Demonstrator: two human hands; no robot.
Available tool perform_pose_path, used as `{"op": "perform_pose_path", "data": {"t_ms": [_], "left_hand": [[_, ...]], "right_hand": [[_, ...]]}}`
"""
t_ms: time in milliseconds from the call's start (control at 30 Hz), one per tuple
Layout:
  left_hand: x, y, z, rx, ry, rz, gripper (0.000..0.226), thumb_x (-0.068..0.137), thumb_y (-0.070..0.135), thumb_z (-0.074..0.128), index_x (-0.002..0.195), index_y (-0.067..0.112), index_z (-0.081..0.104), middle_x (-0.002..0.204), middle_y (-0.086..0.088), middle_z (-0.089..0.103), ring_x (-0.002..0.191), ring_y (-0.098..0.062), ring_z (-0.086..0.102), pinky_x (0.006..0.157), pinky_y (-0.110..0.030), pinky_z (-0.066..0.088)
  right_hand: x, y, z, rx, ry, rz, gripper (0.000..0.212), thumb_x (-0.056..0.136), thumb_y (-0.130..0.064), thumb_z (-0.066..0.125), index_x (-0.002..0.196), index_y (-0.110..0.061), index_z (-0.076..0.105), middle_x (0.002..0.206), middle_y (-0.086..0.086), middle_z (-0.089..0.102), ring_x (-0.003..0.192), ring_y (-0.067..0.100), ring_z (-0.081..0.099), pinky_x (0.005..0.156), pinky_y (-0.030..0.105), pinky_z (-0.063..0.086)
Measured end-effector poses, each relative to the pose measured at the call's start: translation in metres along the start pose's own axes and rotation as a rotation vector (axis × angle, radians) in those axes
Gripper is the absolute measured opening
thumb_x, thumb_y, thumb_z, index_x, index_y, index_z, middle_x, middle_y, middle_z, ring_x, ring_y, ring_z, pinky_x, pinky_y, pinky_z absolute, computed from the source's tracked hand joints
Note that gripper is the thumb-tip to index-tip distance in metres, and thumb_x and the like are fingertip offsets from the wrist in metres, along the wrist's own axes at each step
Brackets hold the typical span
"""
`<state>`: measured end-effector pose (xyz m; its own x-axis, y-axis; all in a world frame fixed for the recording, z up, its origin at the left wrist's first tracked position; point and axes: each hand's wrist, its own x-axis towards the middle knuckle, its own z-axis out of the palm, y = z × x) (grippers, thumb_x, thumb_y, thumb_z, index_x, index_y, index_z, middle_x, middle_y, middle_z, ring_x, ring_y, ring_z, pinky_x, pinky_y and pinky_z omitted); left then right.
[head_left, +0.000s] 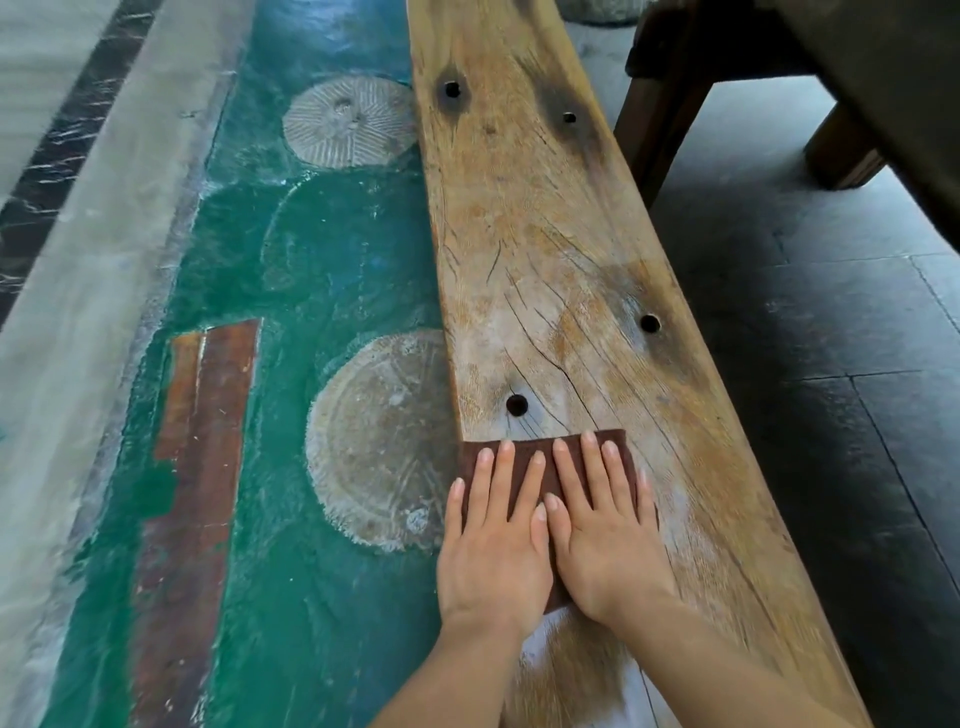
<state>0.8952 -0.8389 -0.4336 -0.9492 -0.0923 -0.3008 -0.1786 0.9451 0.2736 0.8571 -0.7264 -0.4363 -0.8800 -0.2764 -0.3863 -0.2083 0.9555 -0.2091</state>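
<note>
A long, weathered wooden plank (550, 249) runs from the near edge of the view to the far top, with several round holes and cracks in it. A dark brown sanding pad (524, 449) lies flat on the plank's near part, by its left edge. My left hand (496, 540) and my right hand (602, 525) lie side by side on the pad, fingers straight and pressing down on it. Pale dust covers the wood around and behind the pad. Most of the pad is hidden under my hands.
Left of the plank lies a green floor (311, 597) with round stone discs (379, 441) set in it and a reddish-brown strip (208, 415). A pale concrete kerb (78, 312) borders it. Dark stone tiles (831, 364) and dark wooden furniture legs (670, 114) stand to the right.
</note>
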Motion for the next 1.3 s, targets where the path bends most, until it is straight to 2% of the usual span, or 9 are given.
{"op": "perform_pose_path", "data": {"t_ms": [167, 333, 467, 667, 900, 1300], "left_hand": [[0.017, -0.002, 0.0, -0.015, 0.047, 0.004, 0.052, 0.089, 0.043, -0.016, 0.14, 0.038, -0.026, 0.149, 0.007, -0.036, 0.133, -0.013, -0.04, 0.11, -0.041, -0.024], [0.079, -0.011, -0.017, -0.076, 0.168, -0.003, 0.053, 0.091, 0.042, -0.008, 0.144, 0.038, -0.007, 0.154, 0.006, -0.015, 0.138, -0.013, -0.027, 0.113, -0.041, -0.02], [0.134, -0.025, -0.034, -0.061, 0.15, 0.005, 0.052, 0.089, 0.043, -0.015, 0.141, 0.04, -0.018, 0.153, 0.009, -0.025, 0.13, -0.009, -0.039, 0.111, -0.038, -0.025], [0.213, -0.044, -0.057, -0.06, 0.182, 0.015, 0.046, 0.096, 0.042, -0.002, 0.14, 0.039, -0.018, 0.158, 0.009, -0.017, 0.141, -0.01, -0.026, 0.113, -0.038, -0.021], [0.289, -0.057, -0.08, -0.059, 0.233, 0.021, 0.05, 0.1, 0.04, 0.005, 0.149, 0.038, -0.005, 0.16, 0.007, -0.011, 0.144, -0.012, -0.02, 0.114, -0.038, -0.019], [0.383, -0.07, -0.11, 0.019, 0.28, 0.041, 0.052, 0.099, 0.04, 0.006, 0.15, 0.035, 0.002, 0.161, 0.003, -0.003, 0.146, -0.016, -0.011, 0.115, -0.044, -0.016]], "right_hand": [[0.018, 0.002, -0.007, -0.043, 0.009, -0.021, 0.051, 0.09, -0.049, -0.01, 0.128, -0.039, -0.042, 0.139, -0.011, -0.047, 0.127, 0.008, -0.046, 0.11, 0.037, -0.025], [0.078, -0.007, -0.024, -0.021, 0.088, -0.001, 0.052, 0.092, -0.049, -0.004, 0.135, -0.041, -0.032, 0.145, -0.011, -0.038, 0.128, 0.005, -0.043, 0.109, 0.034, -0.025], [0.133, -0.015, -0.038, -0.053, 0.142, 0.006, 0.053, 0.095, -0.048, 0.001, 0.14, -0.038, -0.025, 0.149, -0.01, -0.031, 0.132, 0.006, -0.037, 0.113, 0.037, -0.021], [0.21, -0.029, -0.064, -0.025, 0.185, 0.018, 0.052, 0.096, -0.047, 0.004, 0.141, -0.037, -0.021, 0.156, -0.006, -0.02, 0.133, 0.004, -0.031, 0.113, 0.037, -0.019], [0.284, -0.042, -0.091, 0.001, 0.199, 0.029, 0.053, 0.097, -0.046, 0.007, 0.146, -0.038, -0.012, 0.159, -0.005, -0.014, 0.143, 0.011, -0.02, 0.115, 0.041, -0.014], [0.378, -0.047, -0.12, -0.004, 0.261, 0.03, 0.054, 0.097, -0.049, 0.007, 0.149, -0.037, -0.004, 0.159, -0.006, -0.011, 0.143, 0.011, -0.017, 0.113, 0.039, -0.017]]}}
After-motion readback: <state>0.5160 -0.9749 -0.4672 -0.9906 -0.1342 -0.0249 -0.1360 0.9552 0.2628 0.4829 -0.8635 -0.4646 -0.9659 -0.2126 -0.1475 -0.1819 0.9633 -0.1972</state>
